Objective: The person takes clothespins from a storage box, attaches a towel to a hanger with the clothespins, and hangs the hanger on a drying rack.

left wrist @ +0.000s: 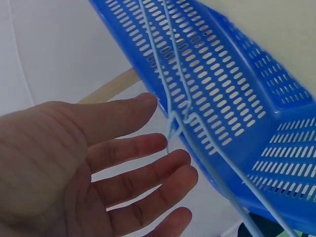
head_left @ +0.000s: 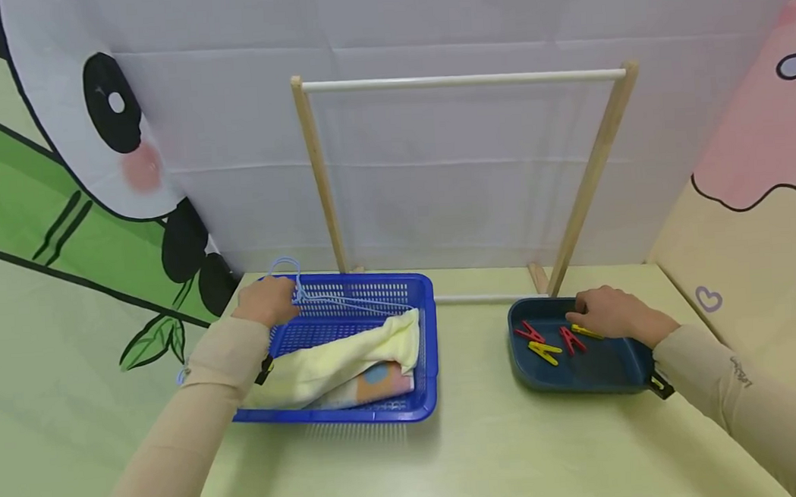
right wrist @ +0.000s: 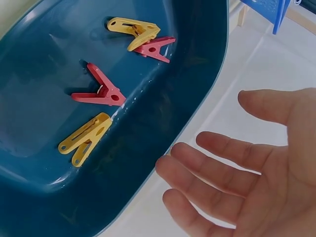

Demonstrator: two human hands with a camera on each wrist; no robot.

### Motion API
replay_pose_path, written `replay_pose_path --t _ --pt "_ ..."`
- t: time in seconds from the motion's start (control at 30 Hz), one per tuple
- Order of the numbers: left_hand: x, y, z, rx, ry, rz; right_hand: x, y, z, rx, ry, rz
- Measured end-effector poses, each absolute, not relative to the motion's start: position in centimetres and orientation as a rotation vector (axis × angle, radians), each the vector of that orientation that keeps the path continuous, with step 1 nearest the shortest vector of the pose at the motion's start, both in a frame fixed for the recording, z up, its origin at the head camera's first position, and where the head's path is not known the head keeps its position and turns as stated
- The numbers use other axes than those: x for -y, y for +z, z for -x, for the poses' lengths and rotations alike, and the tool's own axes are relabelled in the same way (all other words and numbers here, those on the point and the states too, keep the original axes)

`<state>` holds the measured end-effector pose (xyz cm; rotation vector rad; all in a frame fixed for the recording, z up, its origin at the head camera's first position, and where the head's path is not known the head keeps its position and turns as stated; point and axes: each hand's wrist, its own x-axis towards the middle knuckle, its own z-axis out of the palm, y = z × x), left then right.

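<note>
In the head view, my left hand point(head_left: 267, 300) is over the far left corner of the blue basket point(head_left: 431, 353). The left wrist view has its thumb and fingers loosely spread, fingertips right at the hook of a light blue clothes hanger point(left wrist: 221, 185). A pale yellow cloth point(head_left: 350, 355) lies in the basket on top of a patterned cloth point(head_left: 382, 384). My right hand point(head_left: 610, 313) hovers by the far right rim of a dark teal tray point(head_left: 604, 373), fingers relaxed and holding nothing. Red clothespins point(right wrist: 102, 89) and yellow clothespins point(right wrist: 85, 138) lie in the tray.
Behind the basket and tray stands a wooden rack point(head_left: 321, 177) with a white top bar point(head_left: 463, 81). A white sheet point(head_left: 464, 214) hangs behind it. Printed cartoon walls rise on both sides of the pale table point(head_left: 478, 441).
</note>
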<state>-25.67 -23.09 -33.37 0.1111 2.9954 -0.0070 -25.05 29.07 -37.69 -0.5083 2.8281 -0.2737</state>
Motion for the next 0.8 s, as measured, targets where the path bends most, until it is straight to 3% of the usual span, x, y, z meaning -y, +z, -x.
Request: replay_pose_path --t 0.8 --pt "22.8 -34.7 27.1 -3.068 -0.097 -0.070 -28.7 -38.4 24.9 -2.783 -0.283 0.531"
